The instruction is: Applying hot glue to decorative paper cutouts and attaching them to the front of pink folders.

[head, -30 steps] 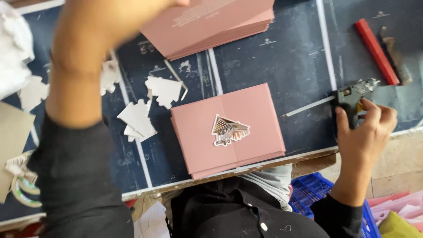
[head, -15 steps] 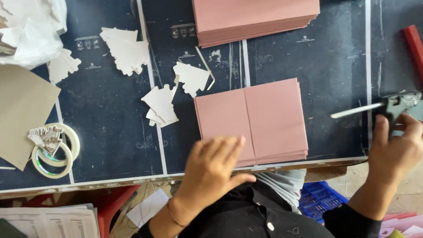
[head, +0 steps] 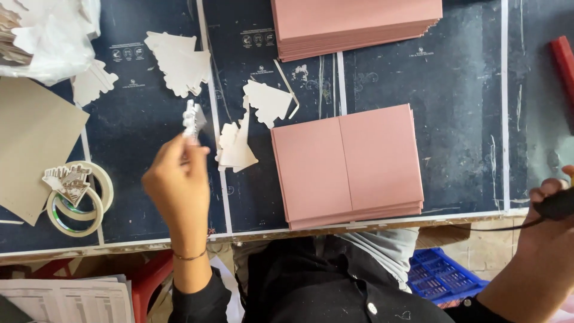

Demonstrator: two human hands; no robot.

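Small white cut-out paper piece (head: 192, 118) is pinched in the left hand's (head: 176, 185) fingertips above the dark desk (head: 143, 197), left of the pink folded cards (head: 347, 164). Right hand (head: 553, 212) grips a black tool handle (head: 556, 205). Gluing step; placement needs careful alignment.

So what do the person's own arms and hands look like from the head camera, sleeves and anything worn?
Both hands are bare, no gloves. The left hand has a thin bracelet at the wrist, and a black sleeve begins below it, pushed partway up the forearm. The right hand shows no ring or band that I can make out; its black sleeve only shows at the bottom edge.
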